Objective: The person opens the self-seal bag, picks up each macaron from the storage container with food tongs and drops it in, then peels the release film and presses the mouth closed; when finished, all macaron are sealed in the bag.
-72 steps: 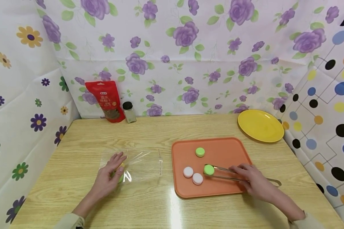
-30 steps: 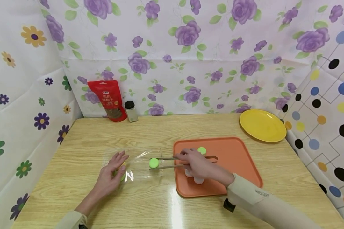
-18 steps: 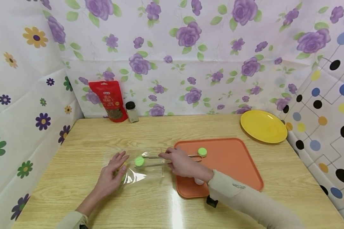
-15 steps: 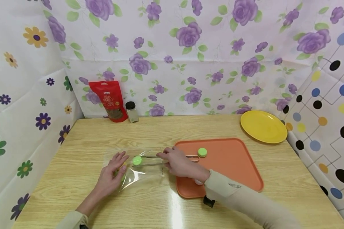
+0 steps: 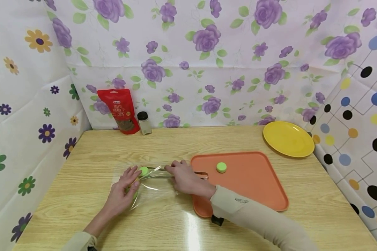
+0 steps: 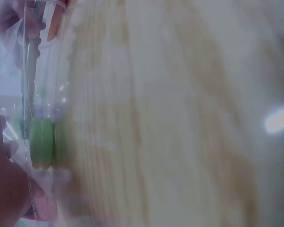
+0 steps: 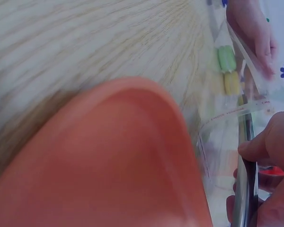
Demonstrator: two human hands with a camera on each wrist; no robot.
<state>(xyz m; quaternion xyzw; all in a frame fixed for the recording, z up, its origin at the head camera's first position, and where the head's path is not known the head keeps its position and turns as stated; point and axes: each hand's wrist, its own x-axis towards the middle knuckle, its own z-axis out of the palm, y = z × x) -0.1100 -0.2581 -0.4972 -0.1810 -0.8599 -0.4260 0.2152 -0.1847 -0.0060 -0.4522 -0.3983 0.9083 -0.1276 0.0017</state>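
Note:
My left hand (image 5: pixel 123 190) rests with fairly straight fingers on a clear plastic bag (image 5: pixel 157 191) lying on the table. Near its thumb, inside the bag, are a green macaron (image 7: pixel 226 58) and a yellow macaron (image 7: pixel 231 82), partly hidden by the hand in the head view. Gripping metal tongs (image 5: pixel 201 173), my right hand (image 5: pixel 186 178) is over the bag's open right end. The tongs' tips reach inside, at another light green macaron (image 5: pixel 143 170) close to my left fingertips. Film creases fan out from beside the left thumb.
An orange tray (image 5: pixel 251 184) bearing one green macaron (image 5: pixel 221 167) is at the right, partly under my right forearm. A yellow plate (image 5: pixel 289 139) leans at the back right. A red pouch (image 5: pixel 119 111) and a black-capped jar (image 5: pixel 144 122) stand at the back left.
My right hand has carried a green macaron in the tongs from the tray leftward into the bag, up to my left hand. The bag's film has shifted; my left hand has stayed put.

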